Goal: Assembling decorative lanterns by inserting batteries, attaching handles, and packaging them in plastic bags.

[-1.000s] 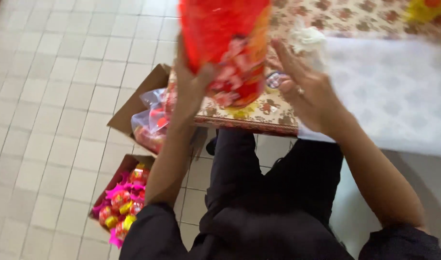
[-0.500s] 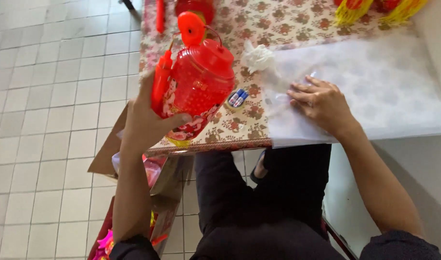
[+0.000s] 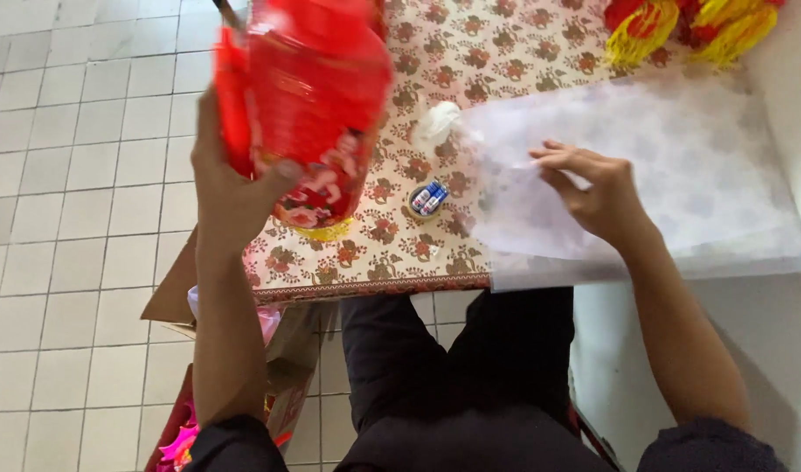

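Observation:
My left hand [image 3: 230, 188] grips a red lantern-shaped container [image 3: 304, 105] from below and holds it up over the left part of the table; the container is blurred. My right hand [image 3: 592, 188] rests with fingers bent on a large translucent white sheet [image 3: 680, 149] that covers the right side of the table. Between my hands a small roll of tape [image 3: 427, 199] lies on the flowered tablecloth [image 3: 391, 249]. A crumpled white wad [image 3: 437, 122] lies at the sheet's left edge.
Red and yellow tassels [image 3: 680, 26] lie at the table's far right. Under the table's left edge sits an open cardboard box [image 3: 177, 293] with bright pink and yellow items [image 3: 177, 441]. White floor tiles [image 3: 68, 218] spread to the left. My dark trousers [image 3: 461, 367] fill the lower middle.
My left hand has lifted the red container higher and closer to the camera. My right hand has stayed on the white sheet, and the view has shifted slightly.

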